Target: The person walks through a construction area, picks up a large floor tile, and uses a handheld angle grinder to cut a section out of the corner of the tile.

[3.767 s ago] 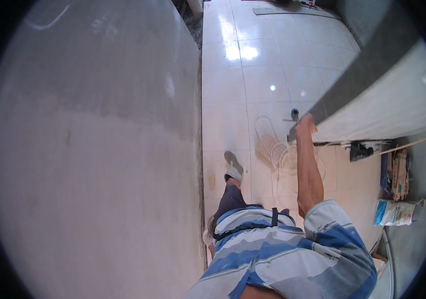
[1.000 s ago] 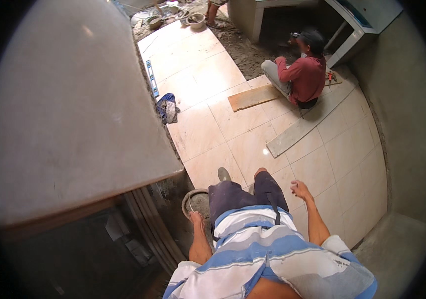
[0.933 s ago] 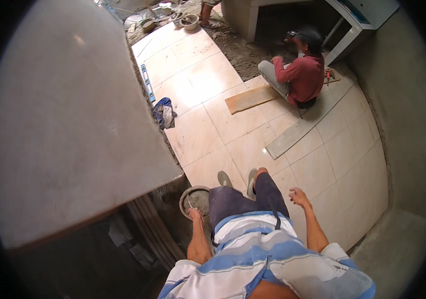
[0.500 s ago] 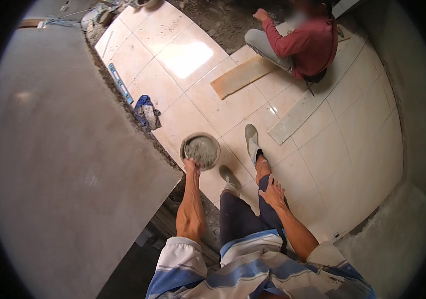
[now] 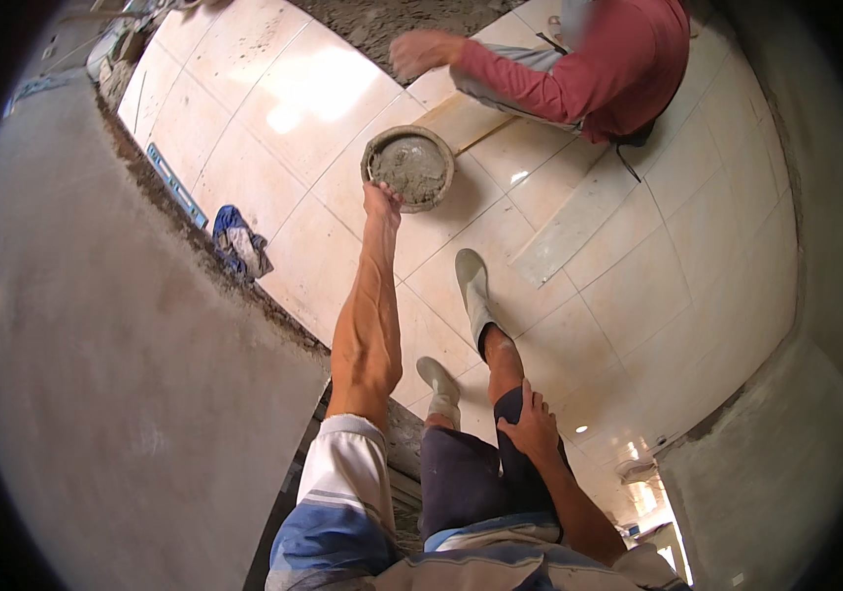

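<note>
I should keep the mortar bucket point(image 5: 409, 169) level, left hand point(image 5: 382, 200) gripping its rim point(image 5: 366, 158), right hand point(image 5: 537, 430) spread on my thigh point(image 5: 502, 461) for support.

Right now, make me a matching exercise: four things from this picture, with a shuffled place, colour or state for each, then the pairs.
1. Bucket
2. Right hand
3. Cloth
4. Co-worker's sleeve

A. Red
B. Crumpled near the tiles' edge
C. On the dark shorts
D. Held by the left hand

Pairs: 1-D, 2-C, 3-B, 4-A
</note>
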Available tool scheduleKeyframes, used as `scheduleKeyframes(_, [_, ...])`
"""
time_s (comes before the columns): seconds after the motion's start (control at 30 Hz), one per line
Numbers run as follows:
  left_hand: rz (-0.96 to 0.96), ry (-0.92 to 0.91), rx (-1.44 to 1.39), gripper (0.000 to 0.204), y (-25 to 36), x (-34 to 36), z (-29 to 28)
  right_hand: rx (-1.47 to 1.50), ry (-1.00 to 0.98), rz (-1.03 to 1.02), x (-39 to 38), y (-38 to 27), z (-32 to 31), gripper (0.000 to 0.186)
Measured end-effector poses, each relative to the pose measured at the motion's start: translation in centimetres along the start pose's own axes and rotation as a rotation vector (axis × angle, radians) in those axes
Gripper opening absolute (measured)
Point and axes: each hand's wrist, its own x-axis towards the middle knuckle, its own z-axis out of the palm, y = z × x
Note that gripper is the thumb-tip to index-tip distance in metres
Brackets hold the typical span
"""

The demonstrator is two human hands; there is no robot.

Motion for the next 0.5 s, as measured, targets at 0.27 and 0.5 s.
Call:
scheduleKeyframes(0.27, [0.167, -0.116, 0.271, 0.045, 1.5, 8.1, 4.2, 0.190, -0.090, 0.078, -0.9, -0.7, -1.9, 0.114])
scheduleKeyframes(0.5, [0.010, -0.178, 0.441, 0.052, 3.2, 2.8, 7.5, 0.231, -0.098, 0.221, -6.3, -2.2, -0.5, 0.121])
